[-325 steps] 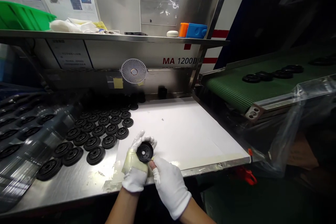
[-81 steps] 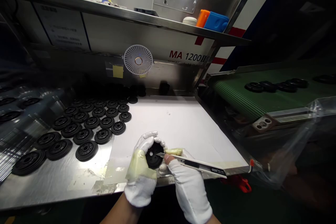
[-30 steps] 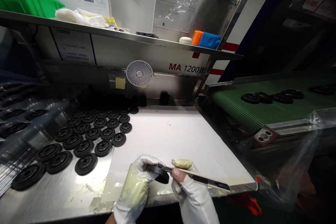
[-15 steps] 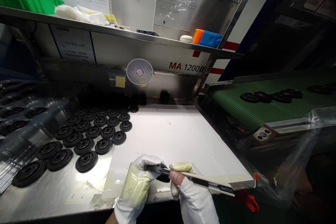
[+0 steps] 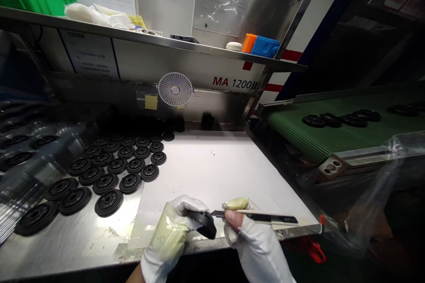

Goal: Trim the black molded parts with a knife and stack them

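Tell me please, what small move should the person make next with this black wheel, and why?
Probably the right hand should ease the utility knife slowly along the rim of the black wheel. The left hand holds the wheel tilted on edge, and the blade tip sits close to its rim, so a short, controlled stroke seems to fit.

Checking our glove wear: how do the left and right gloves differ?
The left glove has a yellowish covering; the right glove is mostly plain white. The right leaves its thumb tip bare. The left holds a black wheel, the right a utility knife. Both are white cloth.
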Motion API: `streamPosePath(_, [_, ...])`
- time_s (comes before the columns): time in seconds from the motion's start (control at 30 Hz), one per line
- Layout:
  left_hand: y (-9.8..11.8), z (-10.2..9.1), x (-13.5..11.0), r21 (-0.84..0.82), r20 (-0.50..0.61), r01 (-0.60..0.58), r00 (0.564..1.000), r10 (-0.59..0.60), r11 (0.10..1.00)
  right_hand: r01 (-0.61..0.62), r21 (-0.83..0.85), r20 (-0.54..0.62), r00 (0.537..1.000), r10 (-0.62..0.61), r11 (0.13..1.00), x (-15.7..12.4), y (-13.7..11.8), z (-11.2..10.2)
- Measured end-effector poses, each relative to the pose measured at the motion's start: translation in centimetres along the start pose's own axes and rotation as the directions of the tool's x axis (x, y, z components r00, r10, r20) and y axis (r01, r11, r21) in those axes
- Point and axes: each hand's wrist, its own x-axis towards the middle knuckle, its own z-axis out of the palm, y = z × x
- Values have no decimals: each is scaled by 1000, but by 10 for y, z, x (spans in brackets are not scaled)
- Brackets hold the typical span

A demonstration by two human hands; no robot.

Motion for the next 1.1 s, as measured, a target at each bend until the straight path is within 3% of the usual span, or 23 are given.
streamPosePath(0.17, [1,0,-1,-24,25,-45,999,46,999,-22,30,37,999,20,999,-1,-4,2])
streamPosePath(0.53, [-5,-1,1,52,-17,10,1000,-9,999,-31,-153,-53,998,23,988,3,16,-12])
streamPosePath(0.67, [-5,-2,-2,42,-13,44,999,-44,998,-23,-162,16,1000,26,987,-4,5,-7])
streamPosePath(0.8, [-6,-5,-5,-74,142,182,975,-170,981,-6,-93,159,987,20,996,-2,-15,-5])
streamPosePath(0.87, [-4,-5,-6,-90,218,227,955,-203,970,-14,-137,258,965,49,991,2,-20,-8])
streamPosePath(1.1, [-1,-3,-4,-64,280,204,943,-178,977,-116,-263,354,912,208,958,10,-16,-17])
